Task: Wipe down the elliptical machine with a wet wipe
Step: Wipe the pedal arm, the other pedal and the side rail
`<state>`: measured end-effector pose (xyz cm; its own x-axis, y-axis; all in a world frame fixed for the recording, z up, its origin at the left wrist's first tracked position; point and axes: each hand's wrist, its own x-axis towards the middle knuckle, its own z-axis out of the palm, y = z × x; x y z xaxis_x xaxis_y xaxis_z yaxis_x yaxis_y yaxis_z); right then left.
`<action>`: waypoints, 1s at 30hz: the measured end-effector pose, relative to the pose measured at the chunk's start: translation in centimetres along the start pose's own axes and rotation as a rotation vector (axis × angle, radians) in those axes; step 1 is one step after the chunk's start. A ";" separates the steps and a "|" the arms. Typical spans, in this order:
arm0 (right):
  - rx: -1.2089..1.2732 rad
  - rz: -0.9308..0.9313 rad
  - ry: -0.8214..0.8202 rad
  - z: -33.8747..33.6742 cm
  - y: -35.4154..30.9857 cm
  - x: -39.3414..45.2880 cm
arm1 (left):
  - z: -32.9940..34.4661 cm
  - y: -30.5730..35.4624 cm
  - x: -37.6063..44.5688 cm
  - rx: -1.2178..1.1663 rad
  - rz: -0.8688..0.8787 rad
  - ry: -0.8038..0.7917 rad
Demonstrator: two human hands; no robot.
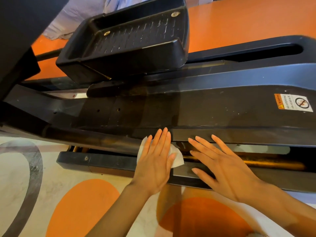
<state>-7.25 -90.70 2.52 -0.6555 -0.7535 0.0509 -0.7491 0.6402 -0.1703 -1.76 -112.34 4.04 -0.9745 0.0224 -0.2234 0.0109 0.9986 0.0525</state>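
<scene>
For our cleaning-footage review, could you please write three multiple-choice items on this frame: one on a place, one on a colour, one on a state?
1. Where is the wet wipe?
A. under the left hand
B. on the foot pedal
C. on the floor

2. What colour is the wipe?
A. blue
B. white
C. yellow

3. How is the right hand?
A. clenched in a fist
B. gripping the pedal
C. flat, fingers straight

Answers: 1 A, the wipe peeks out beneath the left palm; 2 B, its exposed edges are white; 3 C, the fingers lie spread on the black rail.

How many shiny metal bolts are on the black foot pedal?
2. One round silver bolt sits near the left end of the black ribbed plastic foot pedal, the other silver bolt near its upper right corner. Others may be hidden.
</scene>
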 end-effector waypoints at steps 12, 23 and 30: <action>0.156 0.226 -0.007 -5.1 3.9 -5.1 | -3.5 4.1 3.6 -0.282 0.141 -0.055; 0.058 0.264 0.161 -8.5 12.1 -8.6 | -7.7 9.5 8.1 -0.205 0.305 -0.009; 0.122 0.391 0.149 -11.3 14.6 -10.6 | -7.6 14.6 9.3 -0.209 0.301 -0.087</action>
<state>-12.34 -71.67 10.65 -0.9008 -0.4226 0.0996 -0.4312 0.8439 -0.3194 -12.38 -97.97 10.10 -0.9116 0.3269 -0.2492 0.2397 0.9152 0.3240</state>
